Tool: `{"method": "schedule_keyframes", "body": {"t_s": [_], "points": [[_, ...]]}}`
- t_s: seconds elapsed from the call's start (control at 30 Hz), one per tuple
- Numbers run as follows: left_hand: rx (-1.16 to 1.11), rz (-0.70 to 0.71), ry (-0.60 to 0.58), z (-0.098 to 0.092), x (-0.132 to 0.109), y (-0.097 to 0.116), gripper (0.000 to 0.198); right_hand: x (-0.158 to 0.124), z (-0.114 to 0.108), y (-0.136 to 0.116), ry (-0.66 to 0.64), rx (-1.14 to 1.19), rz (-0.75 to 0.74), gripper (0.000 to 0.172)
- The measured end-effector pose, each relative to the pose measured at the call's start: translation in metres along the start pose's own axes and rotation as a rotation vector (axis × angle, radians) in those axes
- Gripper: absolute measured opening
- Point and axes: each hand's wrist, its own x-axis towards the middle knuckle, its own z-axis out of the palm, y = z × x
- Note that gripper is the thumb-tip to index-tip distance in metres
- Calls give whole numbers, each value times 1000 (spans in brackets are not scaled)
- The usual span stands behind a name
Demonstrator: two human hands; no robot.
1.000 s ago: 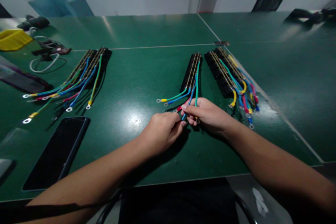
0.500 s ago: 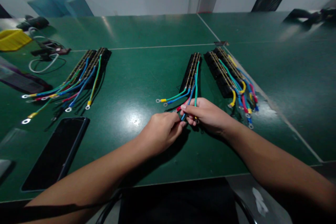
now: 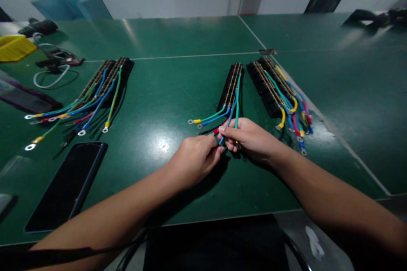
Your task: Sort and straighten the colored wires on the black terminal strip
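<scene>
In front of me a black terminal block with brass strips lies on the green table. Coloured wires with ring lugs run from its near end. My right hand is closed, its thumb and fingers pinching a blue wire. A green wire passes along the same fingers. My left hand is closed at the blue wire's near end, fingertips touching that end and close to my right fingers. A red lug shows just above the left fingertips. Left of them, a green and a blue wire end in free ring lugs.
Two more wired terminal blocks lie to the right, and another pair to the left. A phone rests at the near left. Behind it are a yellow bin and a white cable. The table's near edge runs below my forearms.
Both hands keep nearly the same grip and place at the blue wire. The view has shifted very slightly; nothing else visibly differs.
</scene>
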Motion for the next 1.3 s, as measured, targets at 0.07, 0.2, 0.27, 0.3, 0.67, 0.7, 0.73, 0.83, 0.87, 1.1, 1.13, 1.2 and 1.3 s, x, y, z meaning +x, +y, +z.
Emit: {"method": "schedule_keyframes", "body": {"t_s": [0.07, 0.2, 0.27, 0.3, 0.67, 0.7, 0.73, 0.83, 0.87, 1.1, 1.13, 1.2, 1.3], "points": [[6, -7, -13, 0, 0, 0, 16, 0, 0, 0, 4, 6, 2, 27], [15, -28, -71, -3, 0, 2, 22, -1, 2, -2, 10, 21, 10, 25], [18, -35, -86, -4, 0, 2, 23, -1, 3, -3, 13, 31, 7, 24], [20, -38, -87, -4, 0, 2, 23, -1, 3, -3, 15, 35, 7, 23], [10, -23, -49, -1, 0, 1, 20, 0, 0, 0, 2, 3, 4, 28], [16, -31, -64, -2, 0, 2, 21, 0, 0, 0, 6, 5, 7, 27], [22, -38, -79, -3, 0, 2, 22, 0, 1, -1, 9, 6, 11, 26], [43, -46, -102, -5, 0, 3, 23, 0, 1, -1, 9, 16, 11, 25], [45, -47, -102, -5, 1, 3, 23, 0, 1, -1, 8, 18, 8, 25], [3, -7, -20, -1, 0, 0, 18, 1, 0, 1, 8, 11, -5, 27], [1, -5, -13, 0, 0, -1, 18, 1, 0, 2, 6, 8, -8, 27], [-1, -11, -20, 0, 0, -1, 19, 1, 0, 2, 4, -1, -8, 28], [0, -27, -57, -1, 0, 0, 22, 1, 0, 1, 0, -7, 0, 28]]}}
